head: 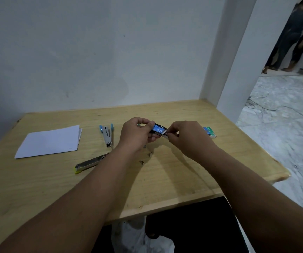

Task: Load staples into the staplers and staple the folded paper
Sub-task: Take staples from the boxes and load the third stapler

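Left hand (pixel 136 133) grips light box (pixel 158 128); right hand (pixel 187 136) pinches its tray. Brittle strips inside: hold by the sides.

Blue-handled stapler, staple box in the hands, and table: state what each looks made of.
Blue-handled stapler: bare grey metal body with a dull sheen, and light blue parts, probably plastic.
Staple box, held by left hand and right hand: printed card, judging by its glossy blue-black label and white inner edge.
Table: pale wood or wood-look laminate, with visible grain.
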